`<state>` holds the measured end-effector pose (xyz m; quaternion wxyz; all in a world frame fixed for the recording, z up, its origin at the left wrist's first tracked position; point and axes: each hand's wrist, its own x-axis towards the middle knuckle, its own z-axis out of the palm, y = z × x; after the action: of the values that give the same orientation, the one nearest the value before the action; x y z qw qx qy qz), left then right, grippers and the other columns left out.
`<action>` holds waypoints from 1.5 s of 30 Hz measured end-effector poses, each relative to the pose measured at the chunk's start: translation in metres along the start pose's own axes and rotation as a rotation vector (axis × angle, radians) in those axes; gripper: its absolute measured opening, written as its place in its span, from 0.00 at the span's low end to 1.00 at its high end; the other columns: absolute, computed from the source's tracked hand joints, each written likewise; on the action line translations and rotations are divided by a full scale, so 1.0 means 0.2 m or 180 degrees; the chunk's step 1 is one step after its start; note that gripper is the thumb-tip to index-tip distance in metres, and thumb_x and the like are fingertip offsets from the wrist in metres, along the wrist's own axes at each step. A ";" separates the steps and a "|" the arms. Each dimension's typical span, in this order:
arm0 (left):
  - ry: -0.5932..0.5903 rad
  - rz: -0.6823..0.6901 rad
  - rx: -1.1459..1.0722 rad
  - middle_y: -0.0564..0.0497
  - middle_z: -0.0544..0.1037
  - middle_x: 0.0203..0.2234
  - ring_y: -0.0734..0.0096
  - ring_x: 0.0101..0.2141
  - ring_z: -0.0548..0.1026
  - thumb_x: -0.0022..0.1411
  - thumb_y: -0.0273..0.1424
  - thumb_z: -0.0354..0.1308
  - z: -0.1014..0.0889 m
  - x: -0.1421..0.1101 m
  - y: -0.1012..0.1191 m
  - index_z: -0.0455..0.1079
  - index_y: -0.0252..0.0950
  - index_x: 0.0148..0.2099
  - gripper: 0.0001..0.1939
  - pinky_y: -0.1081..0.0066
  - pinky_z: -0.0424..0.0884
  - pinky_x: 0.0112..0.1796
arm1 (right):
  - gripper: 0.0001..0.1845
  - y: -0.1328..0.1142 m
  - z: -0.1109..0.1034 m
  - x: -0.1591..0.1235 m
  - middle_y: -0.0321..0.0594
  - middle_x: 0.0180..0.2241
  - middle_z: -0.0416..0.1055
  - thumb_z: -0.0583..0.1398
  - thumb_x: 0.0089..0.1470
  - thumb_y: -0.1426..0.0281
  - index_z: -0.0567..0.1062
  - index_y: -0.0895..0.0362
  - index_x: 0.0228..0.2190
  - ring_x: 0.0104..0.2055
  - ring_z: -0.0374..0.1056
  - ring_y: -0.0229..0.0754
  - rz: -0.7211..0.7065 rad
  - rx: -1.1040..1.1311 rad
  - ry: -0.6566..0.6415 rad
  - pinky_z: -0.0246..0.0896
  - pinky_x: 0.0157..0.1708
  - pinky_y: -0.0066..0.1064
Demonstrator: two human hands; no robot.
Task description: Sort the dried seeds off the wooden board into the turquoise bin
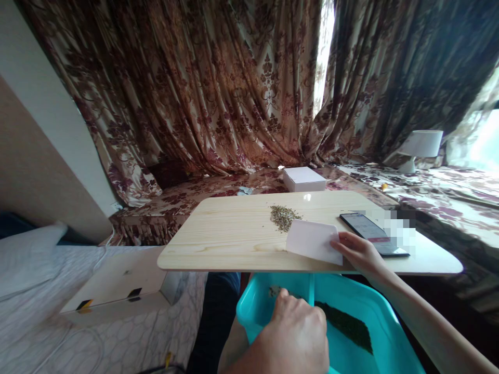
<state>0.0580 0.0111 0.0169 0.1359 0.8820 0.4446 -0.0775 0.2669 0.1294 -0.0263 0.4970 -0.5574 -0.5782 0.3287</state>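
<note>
My right hand [360,254] pinches a white card [314,241] by its right edge, thumb on top. The card is tilted over the light wooden tabletop [218,234]. Its far left corner meets a loose pile of small greenish-brown bits [284,217], like seeds or dried herbs. Below the table's near edge, my left hand [294,327] is closed over a turquoise divided tub [351,291]; its fingertips are hidden, so I cannot see what they grip. Dark green material [346,324] lies in the tub's right compartment. A few pale bits [274,291] show in the left compartment.
A phone [372,234] lies on the tabletop right of the card. Behind the table stands a white box [304,179]; a lamp [424,145] is farther right. A flat white carton [120,280] rests on the bedding at left. Patterned curtains [218,88] hang behind.
</note>
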 end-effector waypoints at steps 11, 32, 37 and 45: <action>-0.0128 -0.0082 -0.0136 0.39 0.77 0.34 0.55 0.41 0.74 0.62 0.24 0.46 0.00 0.00 0.01 0.73 0.28 0.43 0.15 0.54 0.54 0.58 | 0.31 -0.02 -0.04 -0.01 0.46 0.31 0.81 0.68 0.30 0.43 0.79 0.55 0.28 0.33 0.75 0.51 0.0011 0.0075 -0.0160 0.70 0.30 0.36; -0.0549 -0.0496 -0.0181 0.35 0.76 0.42 0.54 0.47 0.73 0.63 0.22 0.45 -0.07 0.01 0.05 0.73 0.25 0.50 0.19 0.56 0.50 0.60 | 0.30 -0.01 0.10 -0.08 0.45 0.31 0.79 0.65 0.36 0.42 0.78 0.56 0.29 0.35 0.74 0.50 -0.0140 0.0106 -0.0925 0.71 0.32 0.35; -0.0411 -0.0370 -0.0155 0.34 0.77 0.38 0.53 0.43 0.74 0.61 0.22 0.44 -0.05 0.00 0.02 0.74 0.25 0.46 0.18 0.56 0.58 0.54 | 0.29 -0.05 0.04 -0.04 0.44 0.29 0.79 0.67 0.32 0.43 0.78 0.55 0.27 0.33 0.74 0.49 -0.0097 0.0144 -0.0470 0.69 0.30 0.35; -0.0331 -0.0455 -0.0181 0.35 0.78 0.37 0.53 0.43 0.74 0.60 0.21 0.44 -0.01 0.01 -0.01 0.74 0.28 0.46 0.19 0.55 0.61 0.51 | 0.26 0.07 -0.20 0.11 0.48 0.31 0.81 0.64 0.35 0.52 0.80 0.58 0.32 0.26 0.73 0.47 0.0403 -0.0365 0.0358 0.65 0.21 0.33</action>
<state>0.0583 0.0139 0.0170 0.1778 0.8385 0.5008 -0.1201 0.3109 0.1456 -0.0235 0.4742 -0.6379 -0.5309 0.2940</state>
